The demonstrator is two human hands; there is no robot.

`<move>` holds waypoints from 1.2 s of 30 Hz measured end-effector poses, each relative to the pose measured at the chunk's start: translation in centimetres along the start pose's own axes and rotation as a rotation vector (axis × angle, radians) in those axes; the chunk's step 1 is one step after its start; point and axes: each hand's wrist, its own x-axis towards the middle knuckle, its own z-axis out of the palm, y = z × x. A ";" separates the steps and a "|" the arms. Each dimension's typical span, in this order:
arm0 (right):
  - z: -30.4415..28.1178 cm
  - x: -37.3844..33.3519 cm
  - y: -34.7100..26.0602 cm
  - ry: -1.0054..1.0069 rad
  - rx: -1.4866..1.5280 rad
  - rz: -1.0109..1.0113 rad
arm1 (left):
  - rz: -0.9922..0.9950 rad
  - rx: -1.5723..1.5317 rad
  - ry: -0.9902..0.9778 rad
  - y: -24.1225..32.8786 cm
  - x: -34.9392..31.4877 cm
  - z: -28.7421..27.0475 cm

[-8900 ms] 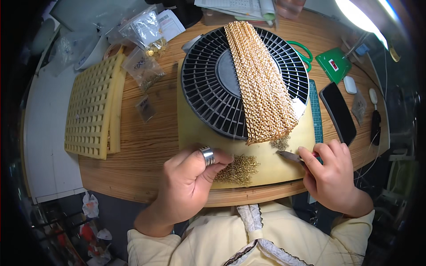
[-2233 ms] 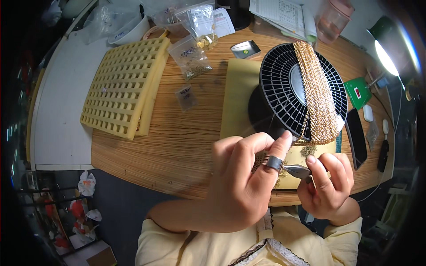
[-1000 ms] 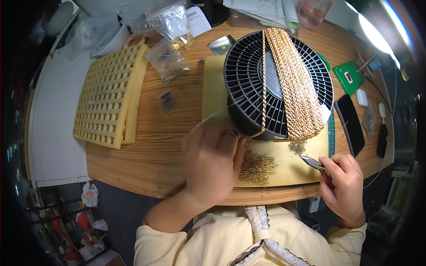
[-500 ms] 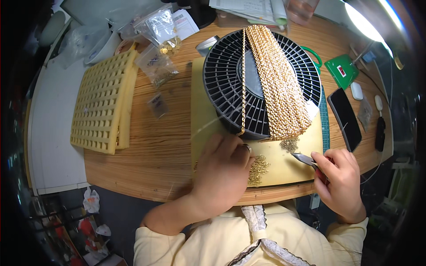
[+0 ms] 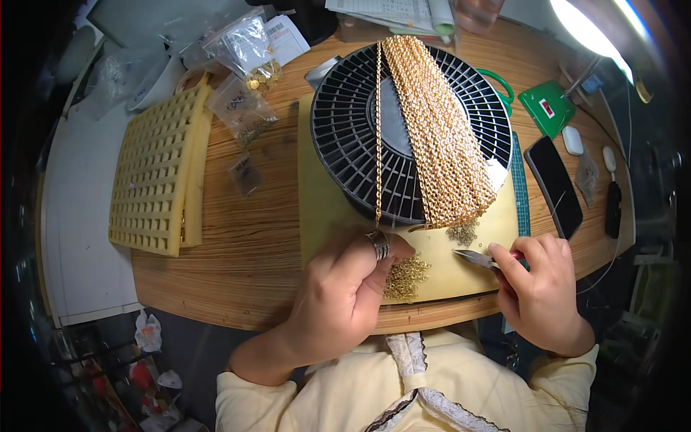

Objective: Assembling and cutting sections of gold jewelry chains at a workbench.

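Observation:
A black round slotted rack (image 5: 345, 137) carries many gold chains (image 5: 439, 137), laid side by side. At their left one separate gold chain (image 5: 378, 129) hangs down to the rack's near rim. Just below its lower end is my left hand (image 5: 338, 291), fingers curled and pinched together, with a wide ringed band (image 5: 378, 245) on one finger. Whatever lies in that pinch is too small to see. Gold clasps or findings (image 5: 407, 277) lie heaped beside its fingertips. My right hand (image 5: 540, 291) grips red-handled pliers (image 5: 475, 258), tips pointing left, near a small pile of silvery rings (image 5: 463, 232).
Under the rack lies a yellow mat (image 5: 317, 187). To the left stand a yellow slotted foam tray (image 5: 155, 165) and plastic bags (image 5: 241, 108) of small parts. A phone (image 5: 554, 187), a green lamp base (image 5: 547, 108) and a green cutting mat (image 5: 520, 187) are at right.
My left hand has drawn down and left from the chain's lower end, its wrist turned. The pliers in my right hand shifted slightly left. The whole view moved a little.

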 end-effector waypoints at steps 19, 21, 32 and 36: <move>0.4 1.0 0.3 0.026 0.001 -0.027 | 0.022 0.083 -0.045 0.2 -0.1 -0.3; 0.2 1.0 0.4 0.037 0.307 -0.066 | 0.057 0.103 -0.049 0.1 -0.1 -0.1; 1.3 1.9 -0.3 -0.135 1.113 -0.150 | 0.290 0.054 -0.047 0.3 0.2 -0.9; 1.4 2.1 -1.3 0.154 0.713 -0.183 | 0.187 0.004 -0.027 0.3 -0.2 -0.7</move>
